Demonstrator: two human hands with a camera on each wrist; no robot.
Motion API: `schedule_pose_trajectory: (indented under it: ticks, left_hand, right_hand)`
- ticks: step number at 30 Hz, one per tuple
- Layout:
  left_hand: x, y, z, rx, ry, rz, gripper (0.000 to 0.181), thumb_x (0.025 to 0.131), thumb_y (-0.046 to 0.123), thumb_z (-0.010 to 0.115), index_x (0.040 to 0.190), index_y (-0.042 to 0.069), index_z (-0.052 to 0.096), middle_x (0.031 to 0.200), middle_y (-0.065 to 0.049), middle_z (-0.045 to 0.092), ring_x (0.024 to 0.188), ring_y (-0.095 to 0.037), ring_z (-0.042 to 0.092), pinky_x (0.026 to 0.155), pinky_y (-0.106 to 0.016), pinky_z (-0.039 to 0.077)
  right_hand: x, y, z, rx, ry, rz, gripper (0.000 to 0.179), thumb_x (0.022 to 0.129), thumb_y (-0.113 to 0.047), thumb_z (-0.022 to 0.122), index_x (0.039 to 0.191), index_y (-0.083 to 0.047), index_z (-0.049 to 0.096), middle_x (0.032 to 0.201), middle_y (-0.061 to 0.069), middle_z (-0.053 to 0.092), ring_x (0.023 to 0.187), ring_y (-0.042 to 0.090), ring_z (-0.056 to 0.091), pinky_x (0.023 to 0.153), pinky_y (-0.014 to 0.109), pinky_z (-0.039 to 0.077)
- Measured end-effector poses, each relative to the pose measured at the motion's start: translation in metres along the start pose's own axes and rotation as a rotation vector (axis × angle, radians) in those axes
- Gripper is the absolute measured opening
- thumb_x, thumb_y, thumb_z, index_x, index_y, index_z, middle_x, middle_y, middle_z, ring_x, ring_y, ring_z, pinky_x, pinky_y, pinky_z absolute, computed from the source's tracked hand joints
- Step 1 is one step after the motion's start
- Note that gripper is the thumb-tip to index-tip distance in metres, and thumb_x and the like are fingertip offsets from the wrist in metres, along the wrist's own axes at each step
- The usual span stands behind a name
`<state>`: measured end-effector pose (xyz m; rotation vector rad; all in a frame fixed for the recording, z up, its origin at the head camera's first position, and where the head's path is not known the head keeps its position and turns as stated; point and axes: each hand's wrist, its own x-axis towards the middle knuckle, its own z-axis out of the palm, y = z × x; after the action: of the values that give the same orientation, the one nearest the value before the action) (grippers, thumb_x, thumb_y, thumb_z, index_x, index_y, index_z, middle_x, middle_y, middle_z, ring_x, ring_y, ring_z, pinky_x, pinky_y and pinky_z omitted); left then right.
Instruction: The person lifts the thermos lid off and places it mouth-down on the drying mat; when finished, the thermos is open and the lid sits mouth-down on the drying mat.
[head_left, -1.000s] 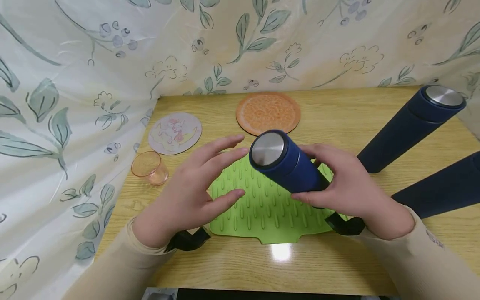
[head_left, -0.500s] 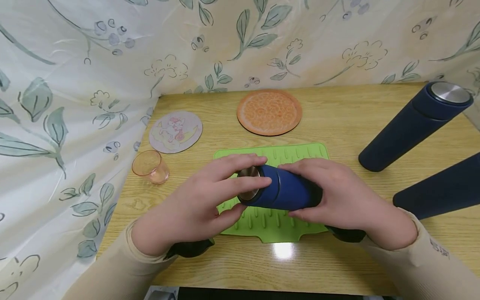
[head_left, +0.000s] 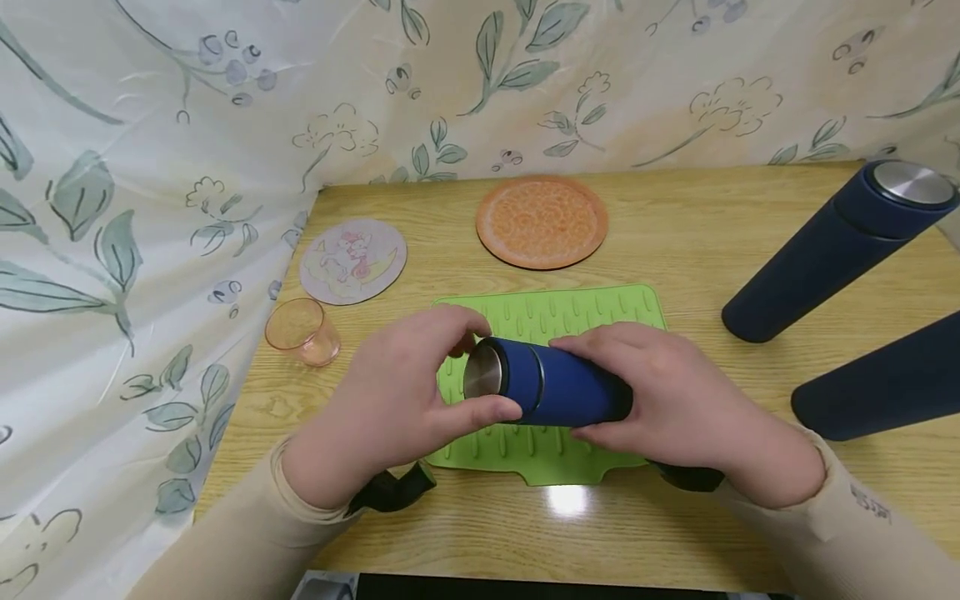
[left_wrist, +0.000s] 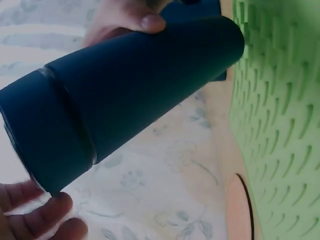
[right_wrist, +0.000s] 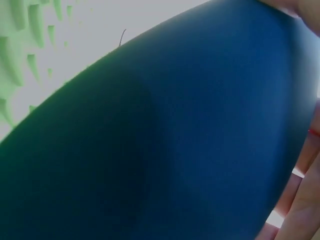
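A blue vacuum flask (head_left: 577,383) with a steel-topped lid (head_left: 485,371) is tilted over the green ridged mat (head_left: 540,454), its lid end toward the left. My right hand (head_left: 660,392) grips its lower body from the right. At the lid end, my left hand (head_left: 405,383) has its thumb along the near side and curled fingers on the far side. Fingertips (left_wrist: 62,202) touch the lid's edge in the left wrist view. The flask (right_wrist: 190,130) fills most of the right wrist view, with fingers (right_wrist: 305,200) along its right side.
Two dark navy flasks (head_left: 832,250) (head_left: 885,375) stand on the right. A clear orange-tinted glass (head_left: 303,332) is at left, by a round pink-printed coaster (head_left: 352,261). An orange round mat (head_left: 542,222) lies at the back, before a leaf-patterned curtain (head_left: 420,75).
The flask has tipped further over and come lower above the mat. My left hand has moved from apart to the lid, and its fingers have shifted from over the top to the far side.
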<state>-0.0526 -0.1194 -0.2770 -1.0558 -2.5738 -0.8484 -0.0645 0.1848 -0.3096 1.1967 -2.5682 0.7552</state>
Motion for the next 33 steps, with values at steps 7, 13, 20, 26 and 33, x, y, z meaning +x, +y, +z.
schedule_pose_trajectory:
  ticks: [7, 13, 20, 26, 33]
  left_hand:
    - [-0.005, -0.009, -0.005, -0.169, -0.104, 0.291, 0.067, 0.086, -0.001, 0.084, 0.149, 0.013, 0.067, 0.164, -0.014, 0.056, 0.153, -0.033, 0.053, 0.123, -0.051, 0.049]
    - [-0.006, -0.009, -0.001, -0.168, -0.027, 0.227, 0.061, 0.084, 0.004, 0.085, 0.143, 0.010, 0.070, 0.145, -0.012, 0.068, 0.130, -0.024, 0.068, 0.102, -0.039, 0.060]
    - [-0.008, -0.003, 0.008, 0.070, -0.005, -0.042, 0.062, 0.092, 0.062, 0.080, 0.125, 0.009, 0.070, 0.107, 0.001, 0.074, 0.087, -0.013, 0.066, 0.074, -0.032, 0.058]
    - [-0.013, -0.014, 0.005, -0.133, -0.023, 0.245, 0.062, 0.088, 0.013, 0.089, 0.145, 0.010, 0.067, 0.155, -0.014, 0.063, 0.146, -0.033, 0.060, 0.119, -0.051, 0.053]
    - [-0.015, -0.015, 0.006, -0.161, -0.013, 0.216, 0.055, 0.085, 0.006, 0.091, 0.136, 0.010, 0.073, 0.139, -0.012, 0.071, 0.123, -0.024, 0.071, 0.097, -0.038, 0.064]
  right_hand:
    - [-0.001, 0.002, 0.003, 0.006, 0.016, 0.002, 0.094, 0.061, -0.029, 0.111, 0.145, -0.016, 0.071, 0.124, 0.000, 0.078, 0.106, 0.017, 0.074, 0.086, 0.048, 0.064]
    - [-0.001, 0.000, 0.006, 0.013, 0.012, 0.017, 0.094, 0.062, -0.027, 0.111, 0.146, -0.017, 0.070, 0.124, 0.000, 0.078, 0.108, 0.019, 0.075, 0.088, 0.049, 0.064]
    - [0.000, -0.001, 0.013, -0.027, 0.038, -0.023, 0.092, 0.061, -0.023, 0.111, 0.144, -0.016, 0.072, 0.121, 0.001, 0.079, 0.106, 0.020, 0.076, 0.088, 0.048, 0.064]
    - [-0.002, 0.002, 0.014, -0.033, 0.054, -0.017, 0.094, 0.060, -0.024, 0.112, 0.144, -0.012, 0.071, 0.121, 0.004, 0.079, 0.107, 0.023, 0.076, 0.088, 0.051, 0.065]
    - [-0.003, 0.000, 0.015, -0.055, 0.038, -0.012, 0.092, 0.061, -0.023, 0.111, 0.143, -0.013, 0.072, 0.121, 0.003, 0.079, 0.107, 0.023, 0.077, 0.090, 0.050, 0.065]
